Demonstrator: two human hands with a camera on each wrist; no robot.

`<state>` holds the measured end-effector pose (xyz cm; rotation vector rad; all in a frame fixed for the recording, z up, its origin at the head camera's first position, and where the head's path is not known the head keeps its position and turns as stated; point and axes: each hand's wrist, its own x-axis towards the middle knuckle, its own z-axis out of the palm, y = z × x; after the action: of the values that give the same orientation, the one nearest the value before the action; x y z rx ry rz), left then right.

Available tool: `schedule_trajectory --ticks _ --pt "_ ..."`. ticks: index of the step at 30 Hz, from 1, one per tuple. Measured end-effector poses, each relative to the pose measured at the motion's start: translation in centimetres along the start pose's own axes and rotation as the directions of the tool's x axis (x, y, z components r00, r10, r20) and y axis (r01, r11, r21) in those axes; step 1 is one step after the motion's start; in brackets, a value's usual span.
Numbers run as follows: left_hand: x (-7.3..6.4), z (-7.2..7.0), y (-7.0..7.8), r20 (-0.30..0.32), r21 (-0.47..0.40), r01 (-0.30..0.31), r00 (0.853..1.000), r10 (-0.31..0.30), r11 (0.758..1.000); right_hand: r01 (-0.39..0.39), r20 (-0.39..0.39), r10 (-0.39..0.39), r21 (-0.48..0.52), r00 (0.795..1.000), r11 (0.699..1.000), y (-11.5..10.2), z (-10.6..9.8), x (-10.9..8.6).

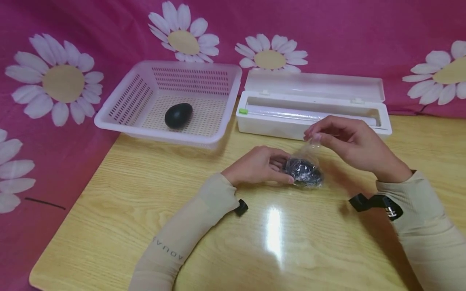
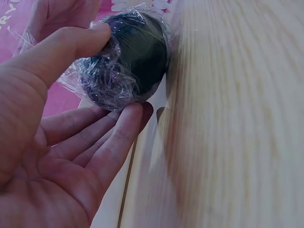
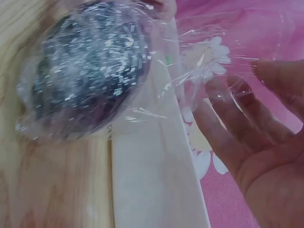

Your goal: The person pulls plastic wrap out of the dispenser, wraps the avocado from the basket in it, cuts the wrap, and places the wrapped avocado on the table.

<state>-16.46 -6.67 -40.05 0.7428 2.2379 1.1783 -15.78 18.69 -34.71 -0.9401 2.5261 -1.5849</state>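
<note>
A dark green avocado point(image 1: 302, 171), wrapped in crinkled cling film, is low over the table in the head view. My left hand point(image 1: 260, 165) holds it from the left side. In the left wrist view the thumb lies on the wrapped avocado point(image 2: 137, 57) and fingertips touch its underside. My right hand point(image 1: 358, 147) pinches a loose end of the cling film point(image 1: 312, 147), drawn up above the fruit. The right wrist view shows this clear film point(image 3: 204, 61) stretched from the avocado point(image 3: 90, 71) to the fingers.
A white plastic basket point(image 1: 225, 129) at the back left holds another dark avocado point(image 1: 178, 116). Right of it stands an open white box point(image 1: 269, 125) with a cling film roll point(image 1: 291, 113) and a green slider point(image 1: 243, 111). Behind hangs a pink daisy-print cloth point(image 1: 342, 32).
</note>
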Motion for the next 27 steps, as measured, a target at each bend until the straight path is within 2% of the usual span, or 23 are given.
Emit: schedule_trajectory --ticks 4,8,13,21,27 --pt "0.2 0.1 0.0 -0.011 -0.004 -0.009 1.000 0.009 1.000 0.061 0.004 -0.061 -0.028 0.998 0.998 0.2 0.0 -0.4" --pt "0.3 0.1 -0.1 -0.015 -0.005 0.010 1.000 -0.010 1.000 0.094 -0.023 -0.099 -0.162 0.995 0.982 0.4 0.2 -1.0" --pt "0.4 0.1 -0.3 -0.031 0.009 0.021 0.999 -0.021 1.000 0.139 -0.033 -0.155 -0.295 0.987 0.945 0.5 0.5 -1.8" --pt "0.5 0.3 -0.1 -0.045 0.053 0.031 0.999 -0.029 0.998 0.177 0.002 -0.189 -0.362 0.982 0.915 0.7 0.7 -3.6" --pt "0.5 0.5 0.1 -0.041 0.057 0.053 0.998 -0.050 0.997 0.201 0.067 -0.190 -0.398 0.979 0.895 0.8 0.8 -4.9"
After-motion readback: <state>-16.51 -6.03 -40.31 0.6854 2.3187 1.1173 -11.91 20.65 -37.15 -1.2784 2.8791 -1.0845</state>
